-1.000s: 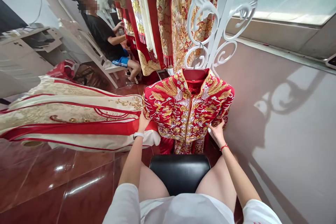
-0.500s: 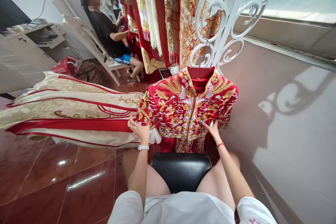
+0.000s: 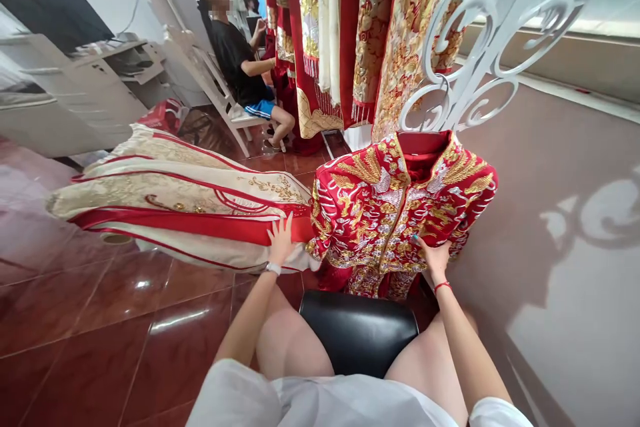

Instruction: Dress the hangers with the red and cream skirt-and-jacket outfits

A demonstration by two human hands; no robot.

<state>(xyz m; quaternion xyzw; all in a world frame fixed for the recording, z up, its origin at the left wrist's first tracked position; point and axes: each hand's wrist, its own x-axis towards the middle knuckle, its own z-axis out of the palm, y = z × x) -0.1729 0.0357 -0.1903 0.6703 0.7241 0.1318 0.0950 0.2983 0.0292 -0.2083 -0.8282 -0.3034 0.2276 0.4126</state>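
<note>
A red jacket [image 3: 400, 207] with gold embroidery hangs from a white scrolled metal stand [image 3: 470, 73] in front of me. My left hand [image 3: 281, 240] lies open, fingers spread, on the red band of a cream and red robe [image 3: 170, 207] spread out to the left, right beside the jacket's sleeve. My right hand [image 3: 434, 257] rests on the jacket's lower front hem with fingers curled against the cloth. I sit astride a black padded seat [image 3: 357, 332].
Another person in a black top sits on a white chair [image 3: 220, 90] at the back, handling hanging embroidered garments [image 3: 350, 33]. White cabinets [image 3: 75, 93] stand at the left. Glossy red floor tiles [image 3: 100, 320] lie below; a pale wall [image 3: 565, 227] runs along the right.
The view has swung left, so everything sits further right in the picture. My left hand has opened flat onto the robe's red band. My right hand stays at the jacket's hem.
</note>
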